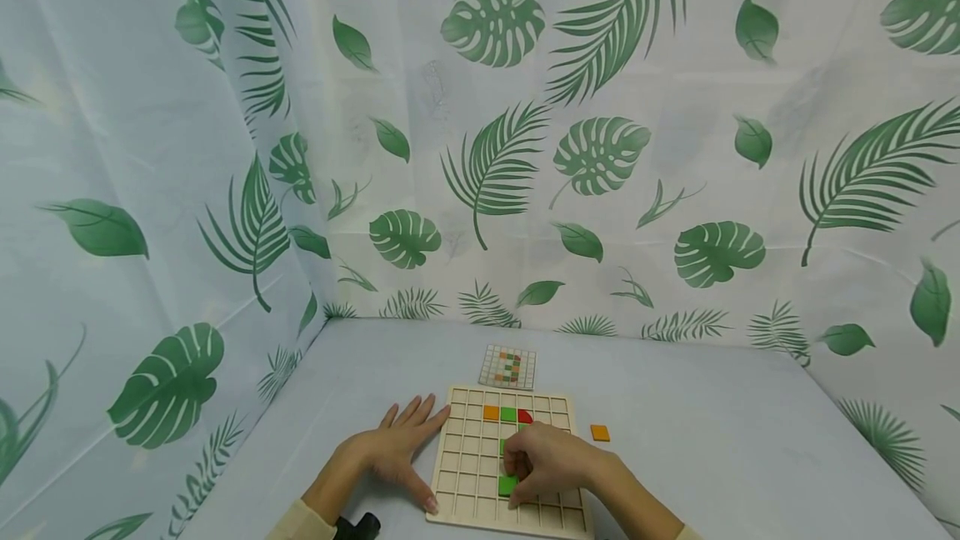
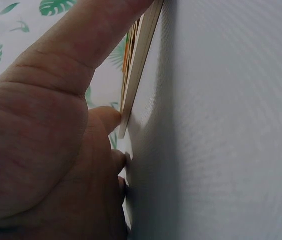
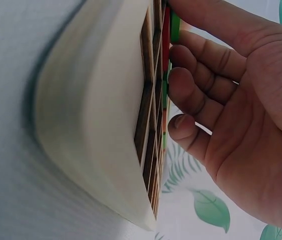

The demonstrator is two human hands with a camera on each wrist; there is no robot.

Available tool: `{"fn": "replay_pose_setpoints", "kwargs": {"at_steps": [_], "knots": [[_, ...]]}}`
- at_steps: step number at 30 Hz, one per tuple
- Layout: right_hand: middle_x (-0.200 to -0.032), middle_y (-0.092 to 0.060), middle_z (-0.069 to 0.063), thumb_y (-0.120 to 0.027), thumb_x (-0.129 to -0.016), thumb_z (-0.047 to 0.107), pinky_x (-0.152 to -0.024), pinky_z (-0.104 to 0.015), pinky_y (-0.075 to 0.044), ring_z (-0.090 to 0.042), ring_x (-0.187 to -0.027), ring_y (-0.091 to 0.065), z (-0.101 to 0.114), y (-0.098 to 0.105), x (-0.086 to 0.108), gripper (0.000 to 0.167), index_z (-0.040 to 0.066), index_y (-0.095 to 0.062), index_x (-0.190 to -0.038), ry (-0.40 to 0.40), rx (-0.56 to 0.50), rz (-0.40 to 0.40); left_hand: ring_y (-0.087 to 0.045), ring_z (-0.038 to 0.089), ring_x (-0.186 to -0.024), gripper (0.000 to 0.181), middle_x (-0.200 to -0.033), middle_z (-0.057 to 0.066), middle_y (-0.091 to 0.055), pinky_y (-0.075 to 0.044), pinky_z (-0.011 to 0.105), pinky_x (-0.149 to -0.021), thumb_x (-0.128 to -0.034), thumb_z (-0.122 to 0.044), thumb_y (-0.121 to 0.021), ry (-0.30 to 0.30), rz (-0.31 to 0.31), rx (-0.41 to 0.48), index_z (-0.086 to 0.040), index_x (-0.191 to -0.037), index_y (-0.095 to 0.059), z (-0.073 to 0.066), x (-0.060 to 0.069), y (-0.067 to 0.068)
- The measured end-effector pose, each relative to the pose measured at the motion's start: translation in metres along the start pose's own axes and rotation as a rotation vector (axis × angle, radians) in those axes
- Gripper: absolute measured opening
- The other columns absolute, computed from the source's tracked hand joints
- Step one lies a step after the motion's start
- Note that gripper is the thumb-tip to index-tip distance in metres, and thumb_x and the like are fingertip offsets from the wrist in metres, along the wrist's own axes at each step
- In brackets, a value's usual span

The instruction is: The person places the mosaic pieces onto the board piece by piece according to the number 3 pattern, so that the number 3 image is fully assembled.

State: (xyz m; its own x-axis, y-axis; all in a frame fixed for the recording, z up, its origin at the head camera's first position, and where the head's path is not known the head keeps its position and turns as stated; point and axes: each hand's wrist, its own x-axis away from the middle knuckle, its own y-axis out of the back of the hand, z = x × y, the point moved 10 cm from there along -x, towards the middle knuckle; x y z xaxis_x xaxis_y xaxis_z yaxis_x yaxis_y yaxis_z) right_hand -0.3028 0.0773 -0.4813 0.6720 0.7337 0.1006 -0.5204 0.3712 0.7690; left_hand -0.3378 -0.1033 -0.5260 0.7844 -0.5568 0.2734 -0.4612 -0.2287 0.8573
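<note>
A wooden grid board (image 1: 465, 473) lies flat, with an orange square tile (image 1: 491, 413), a green square tile (image 1: 508, 414) and a red rounded tile (image 1: 525, 416) in one of its upper rows. My left hand (image 1: 401, 444) spreads along the board's left side, thumb at the near corner and index finger farther up the edge. Over the lower middle of the grid, my right hand (image 1: 551, 461) pinches a green tile (image 1: 507, 486) between thumb and fingers. The right wrist view shows this green tile (image 3: 175, 27) by the fingertips, at the board's surface. More green tiles are partly covered by this hand.
A small pattern card (image 1: 507, 367) with a coloured grid lies just beyond the board. To the board's right sits a loose orange tile (image 1: 600, 432). A black object (image 1: 363, 526) is by the left wrist. Leaf-printed cloth (image 1: 495, 190) hangs behind the table.
</note>
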Motion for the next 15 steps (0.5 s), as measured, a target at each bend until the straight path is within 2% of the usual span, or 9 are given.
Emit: {"fn": "replay_pose_setpoints", "kwargs": {"at_steps": [15], "knots": [[-0.075, -0.065, 0.017, -0.093, -0.079, 0.027, -0.062, -0.018, -0.053, 0.004, -0.066, -0.058, -0.0029, -0.0005, 0.0004, 0.025, 0.019, -0.071, -0.089, 0.012, -0.011, 0.014, 0.000, 0.037, -0.163, 0.136, -0.177, 0.013, -0.004, 0.000, 0.065, -0.128, -0.0630, -0.071, -0.089, 0.006, 0.002, -0.016, -0.028, -0.169, -0.015, 0.0007, -0.0010, -0.0010]]}}
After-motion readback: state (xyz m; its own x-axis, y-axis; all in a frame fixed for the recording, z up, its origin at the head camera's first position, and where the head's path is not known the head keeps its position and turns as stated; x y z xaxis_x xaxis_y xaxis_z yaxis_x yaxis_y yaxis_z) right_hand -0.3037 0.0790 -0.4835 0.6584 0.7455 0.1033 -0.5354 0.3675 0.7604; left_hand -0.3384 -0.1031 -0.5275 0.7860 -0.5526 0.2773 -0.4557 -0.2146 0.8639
